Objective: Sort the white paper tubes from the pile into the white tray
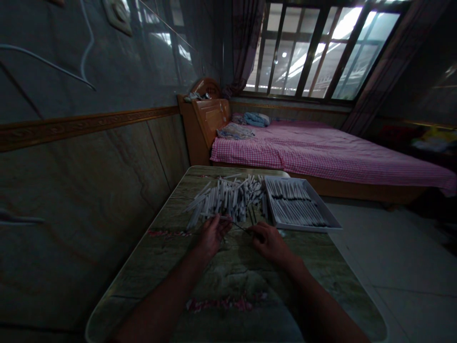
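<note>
My left hand (pixel 213 234) is closed around a slim white tube (pixel 224 217), which lies almost level. A thin dark rod (pixel 241 228) is pinched in my right hand (pixel 267 241); its far end meets the tube's end near my left fingers. Whether the rod sits inside the tube is too small to tell. Just beyond both hands is a loose pile of white tubes (pixel 232 195). A couple of dark rods (pixel 253 215) lie between that pile and my right hand. To the right, a shallow white tray (pixel 324 206) holds rows of similar tubes with dark parts.
The tabletop (pixel 228 278) has a marbled green pattern with rounded corners. A tiled wall (pixel 89 200) runs close along its left side. Past the table stands a bed (pixel 314 150) with a pink checked cover, under a window (pixel 307 52). Pale floor tiles (pixel 389 267) show at right.
</note>
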Motion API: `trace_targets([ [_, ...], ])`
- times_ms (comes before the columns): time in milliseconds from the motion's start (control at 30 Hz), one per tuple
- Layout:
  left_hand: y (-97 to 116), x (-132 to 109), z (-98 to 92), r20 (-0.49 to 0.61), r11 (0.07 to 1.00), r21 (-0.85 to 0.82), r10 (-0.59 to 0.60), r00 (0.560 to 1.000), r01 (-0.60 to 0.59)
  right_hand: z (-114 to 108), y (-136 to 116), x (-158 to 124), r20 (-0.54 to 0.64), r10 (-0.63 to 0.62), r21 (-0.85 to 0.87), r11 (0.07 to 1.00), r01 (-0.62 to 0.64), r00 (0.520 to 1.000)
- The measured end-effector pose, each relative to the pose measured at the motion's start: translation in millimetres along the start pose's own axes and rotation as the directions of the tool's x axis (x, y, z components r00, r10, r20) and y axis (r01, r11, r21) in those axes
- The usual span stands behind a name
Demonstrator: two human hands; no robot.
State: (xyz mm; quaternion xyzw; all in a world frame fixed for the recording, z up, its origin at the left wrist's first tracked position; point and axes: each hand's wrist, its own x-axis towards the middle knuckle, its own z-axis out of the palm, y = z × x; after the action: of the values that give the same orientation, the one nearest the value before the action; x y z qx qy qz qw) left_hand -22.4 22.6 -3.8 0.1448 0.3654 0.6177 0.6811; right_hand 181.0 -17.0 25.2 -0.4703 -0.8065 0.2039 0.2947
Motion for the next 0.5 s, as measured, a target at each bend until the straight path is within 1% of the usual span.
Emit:
trace_targets([
  [100,-2.9,-1.5,-0.5,0.043,0.994,0.09,0.053,0.998,-0.057,-0.2,0.9,-0.5,0.004,0.0,-0.02,1.0,0.0,1.0],
  [200,-6.1,-2.8,-1.9,0.109,0.972,0.2,0.104,0.989,-0.125,-2.5,3.4,-2.0,-0.012,-0.016,-0.124,0.992,0.014,1.0],
  [267,-8.2,-3.6,-2.6,0.134,0.952,0.263,0.122,0.984,-0.154,-3.4,5.5,-2.8,-0.049,-0.061,-0.211,0.976,0.049,0.997],
  [333,-10.2,-4.7,-2.2,0.149,0.94,0.298,0.126,0.981,-0.166,-2.1,6.6,-2.8,-0.096,-0.121,-0.239,0.966,0.095,0.988],
  [367,-11.0,-5.6,-1.4,0.158,0.94,0.3,0.122,0.98,-0.165,-0.4,6.7,-2.4,-0.122,-0.141,-0.216,0.97,0.112,0.983],
  [433,-11.2,-7.5,1.1,0.172,0.954,0.268,0.091,0.981,-0.135,4.5,6.2,-0.7,-0.183,-0.138,-0.096,0.988,0.122,0.973],
  [500,-8.7,-9.2,4.6,0.151,0.98,0.185,0.047,0.987,-0.075,9.8,6.1,1.7,-0.255,-0.065,0.079,0.993,0.088,0.965],
])
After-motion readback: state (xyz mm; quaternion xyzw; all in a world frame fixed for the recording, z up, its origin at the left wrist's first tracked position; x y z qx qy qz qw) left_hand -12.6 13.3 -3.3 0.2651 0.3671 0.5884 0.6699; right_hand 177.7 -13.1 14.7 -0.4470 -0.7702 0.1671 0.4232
